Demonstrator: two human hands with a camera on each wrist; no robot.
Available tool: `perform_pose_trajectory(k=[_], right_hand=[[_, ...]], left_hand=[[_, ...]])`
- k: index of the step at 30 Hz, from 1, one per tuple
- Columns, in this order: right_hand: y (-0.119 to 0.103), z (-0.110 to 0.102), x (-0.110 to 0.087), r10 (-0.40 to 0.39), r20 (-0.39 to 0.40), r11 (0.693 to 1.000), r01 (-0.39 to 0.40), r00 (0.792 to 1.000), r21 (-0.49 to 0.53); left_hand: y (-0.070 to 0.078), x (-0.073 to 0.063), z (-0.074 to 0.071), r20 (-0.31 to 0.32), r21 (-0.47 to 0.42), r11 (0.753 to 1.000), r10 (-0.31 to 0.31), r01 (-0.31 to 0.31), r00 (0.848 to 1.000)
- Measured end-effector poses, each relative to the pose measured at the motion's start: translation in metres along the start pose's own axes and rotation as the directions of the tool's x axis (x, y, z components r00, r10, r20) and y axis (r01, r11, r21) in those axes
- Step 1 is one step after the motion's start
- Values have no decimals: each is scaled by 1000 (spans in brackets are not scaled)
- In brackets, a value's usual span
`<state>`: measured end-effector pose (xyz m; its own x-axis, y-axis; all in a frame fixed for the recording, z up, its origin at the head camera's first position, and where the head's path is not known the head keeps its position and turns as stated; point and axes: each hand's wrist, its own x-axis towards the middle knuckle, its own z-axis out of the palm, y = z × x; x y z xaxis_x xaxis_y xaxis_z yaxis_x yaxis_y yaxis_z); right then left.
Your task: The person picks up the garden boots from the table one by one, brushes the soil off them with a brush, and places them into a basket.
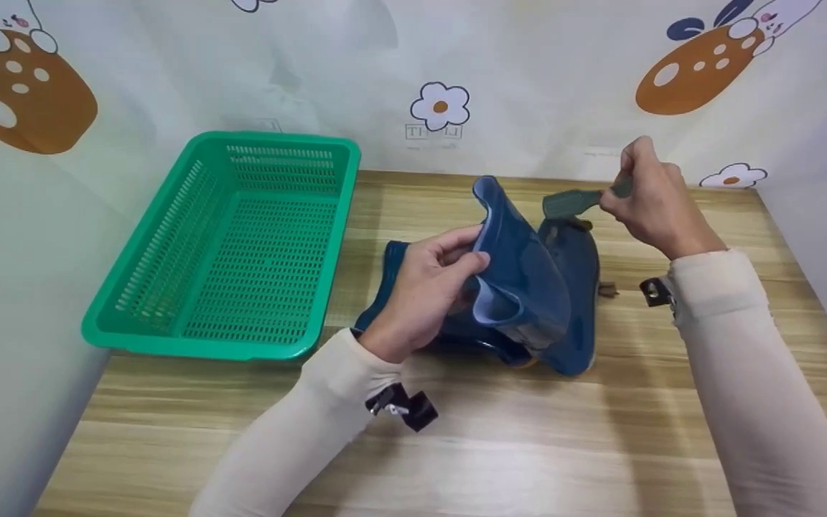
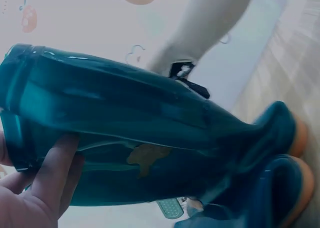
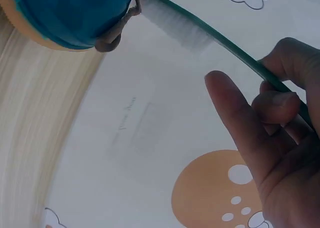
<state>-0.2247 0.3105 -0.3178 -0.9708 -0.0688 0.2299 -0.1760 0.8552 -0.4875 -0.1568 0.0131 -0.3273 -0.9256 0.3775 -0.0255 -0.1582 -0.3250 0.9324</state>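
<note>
On the near side of the bench (image 1: 492, 445), the left hand (image 1: 424, 287) pinches the rim of a blue rubber boot (image 1: 528, 258), thumb and fingers closed on the shaft, which leans with its opening towards the person. Low beside it, partly under the shaft and the left forearm, lies the second boot (image 1: 482, 342); it crowds the space below and could snag the held one if that were turned. A dried-looking brown patch (image 2: 146, 157) marks the held boot's shaft.

Farther off, at the toe, clings a brown lump (image 3: 107, 42). The right hand (image 1: 661, 197) grips a green brush (image 1: 570, 204) by its handle, the white bristles (image 3: 177, 28) right at that dirt; whether they touch, I can't tell. The step in hand looks like brushing the toe, and the next move seems to call for a steady shaft and short strokes.

The green basket (image 1: 169, 346) stands to the left, out of the brush's way. The printed wall covering (image 1: 528, 86) rises close behind the brush, limiting its swing.
</note>
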Motion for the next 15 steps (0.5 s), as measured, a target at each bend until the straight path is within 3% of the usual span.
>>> perform_pose_trajectory(k=[5, 11, 15], right_hand=[[-6, -6, -4, 32, 12, 993, -33, 999, 115], [-2, -8, -8, 56, 47, 992, -61, 997, 112], [14, -7, -13, 98, -8, 978, -95, 995, 183]], left_hand=[[10, 6, 4, 13, 74, 997, 36, -36, 999], [12, 11, 8, 37, -25, 1000, -13, 14, 999], [10, 12, 6, 29, 0, 1000, 4, -4, 1000]])
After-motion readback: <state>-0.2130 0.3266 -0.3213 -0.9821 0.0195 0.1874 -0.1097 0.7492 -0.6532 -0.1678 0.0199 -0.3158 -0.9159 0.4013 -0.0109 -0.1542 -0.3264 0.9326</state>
